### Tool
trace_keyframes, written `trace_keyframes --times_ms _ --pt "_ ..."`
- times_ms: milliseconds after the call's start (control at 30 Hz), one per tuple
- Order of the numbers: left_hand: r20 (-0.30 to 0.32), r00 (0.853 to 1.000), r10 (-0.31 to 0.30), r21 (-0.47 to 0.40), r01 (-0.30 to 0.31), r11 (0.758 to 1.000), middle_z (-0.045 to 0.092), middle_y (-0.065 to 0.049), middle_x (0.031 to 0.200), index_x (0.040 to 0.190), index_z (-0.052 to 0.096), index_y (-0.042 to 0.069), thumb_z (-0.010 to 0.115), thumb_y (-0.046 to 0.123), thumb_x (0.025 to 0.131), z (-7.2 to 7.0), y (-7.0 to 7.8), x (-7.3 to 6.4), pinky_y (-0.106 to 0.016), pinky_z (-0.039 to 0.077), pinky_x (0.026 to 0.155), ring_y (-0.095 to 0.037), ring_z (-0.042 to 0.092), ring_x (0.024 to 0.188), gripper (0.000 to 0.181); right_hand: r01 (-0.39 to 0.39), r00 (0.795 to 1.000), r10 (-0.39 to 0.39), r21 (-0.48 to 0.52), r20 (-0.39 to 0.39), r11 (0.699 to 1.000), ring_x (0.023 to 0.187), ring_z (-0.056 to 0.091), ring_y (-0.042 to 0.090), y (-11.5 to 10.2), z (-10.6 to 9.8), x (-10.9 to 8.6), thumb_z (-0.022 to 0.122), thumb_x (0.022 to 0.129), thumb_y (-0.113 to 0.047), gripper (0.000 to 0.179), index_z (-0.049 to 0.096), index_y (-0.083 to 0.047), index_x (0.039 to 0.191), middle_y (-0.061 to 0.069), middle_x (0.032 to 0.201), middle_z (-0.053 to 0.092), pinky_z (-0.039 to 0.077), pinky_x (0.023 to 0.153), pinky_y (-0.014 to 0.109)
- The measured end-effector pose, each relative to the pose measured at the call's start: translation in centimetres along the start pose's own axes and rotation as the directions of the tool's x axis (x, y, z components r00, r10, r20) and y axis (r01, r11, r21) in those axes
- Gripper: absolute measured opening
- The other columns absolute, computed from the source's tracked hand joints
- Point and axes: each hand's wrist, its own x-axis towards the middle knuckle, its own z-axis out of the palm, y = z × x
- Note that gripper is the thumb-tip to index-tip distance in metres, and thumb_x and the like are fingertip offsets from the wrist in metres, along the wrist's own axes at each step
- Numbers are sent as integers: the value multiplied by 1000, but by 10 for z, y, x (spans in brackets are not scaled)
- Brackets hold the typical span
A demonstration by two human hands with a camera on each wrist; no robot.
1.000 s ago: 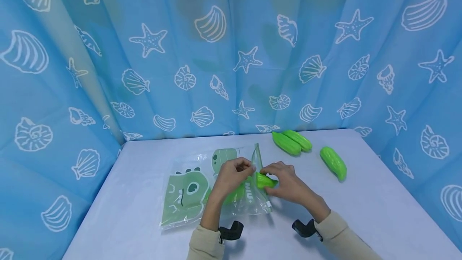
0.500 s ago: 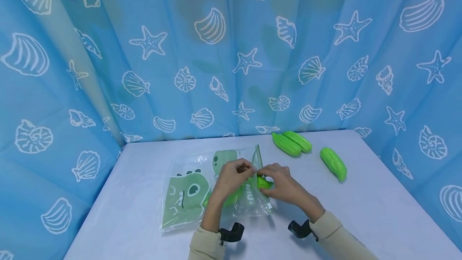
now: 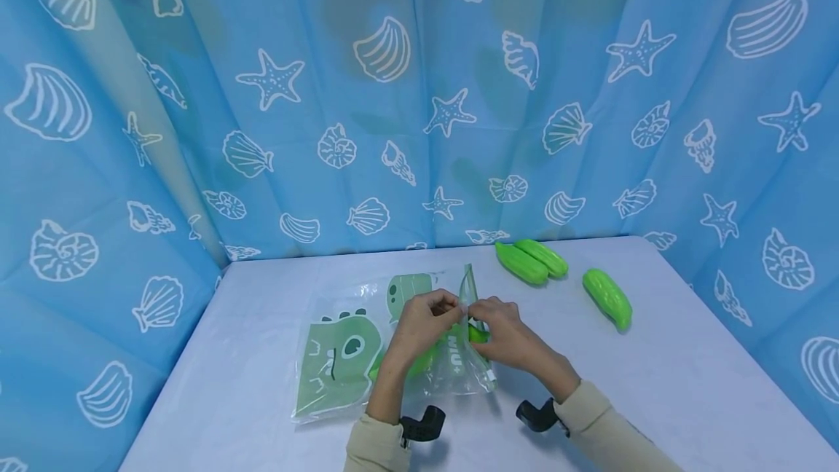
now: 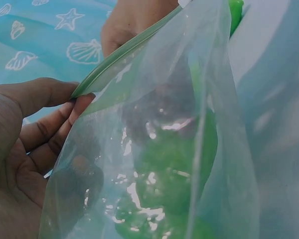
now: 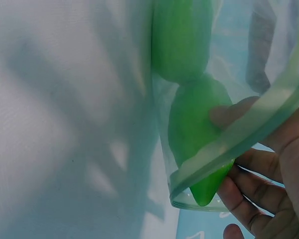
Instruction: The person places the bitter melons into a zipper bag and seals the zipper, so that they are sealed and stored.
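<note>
Blue curtain point(image 3: 419, 57) with white shell prints round the far side and both ends, white table point(image 3: 216, 363), clear bag point(image 3: 347, 359) lying on it, left-hand grip point(image 3: 419, 323) pinching its rim, right-hand grip point(image 3: 505, 330) holding green vegetable point(image 5: 197, 119) mostly inside its mouth, three loose vegetables point(image 3: 607, 299) to the right.

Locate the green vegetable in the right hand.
In the head view, the green vegetable is at the open right end of the clear bag, held by the right hand, with the left hand just left of it.
</note>
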Motion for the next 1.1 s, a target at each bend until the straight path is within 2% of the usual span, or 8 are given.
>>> trace_keyframes --times_ms 167,367,500,767,1100 --pt "-3 1000 -8 -5 8 1000 68 5 81 95 74 11 70 22 95 1 0 0 -26 50 65 -11 61 74 12 -35 999 34 10 31 999 106 58 25 1 3 0 82 85 -18 36 69 -8 117 7 116 69 36 88 56" --pt "2 1000 -21 -18 21 1000 68 5 82 96 74 11 69 23 95 2 0 -1 -27 51 64 -12 62 73 12 -33 999 33 29 17 999 110 57 26 3 -1 -8 78 87 -14 39 67 -7 125 5 118 68 34 90 59" --pt "4 999 -39 -11 39 999 67 5 82 97 74 12 69 24 96 1 0 -1 -28 51 65 -13 61 73 12 -27 999 28 46 -19 999 109 57 24 5 -8 -13 77 89 -18 37 68 -8 124 3 118 67 32 88 55" --pt "-9 999 -42 -3 42 999 67 4 81 95 73 13 69 25 96 -1 2 0 -29 51 65 -13 61 72 13 -18 992 15 -21 -128 1000 109 59 24 13 -22 -25 78 89 -18 35 69 -10 121 4 121 67 32 84 47" --pt "1 999 -38 -4 38 999 66 4 81 94 73 12 70 25 95 0 1 0 -27 50 64 -13 60 71 14 -140 966 113 -102 -231 985 112 58 32 38 -41 -41 77 88 -19 33 69 -4 117 11 119 68 32 89 53"
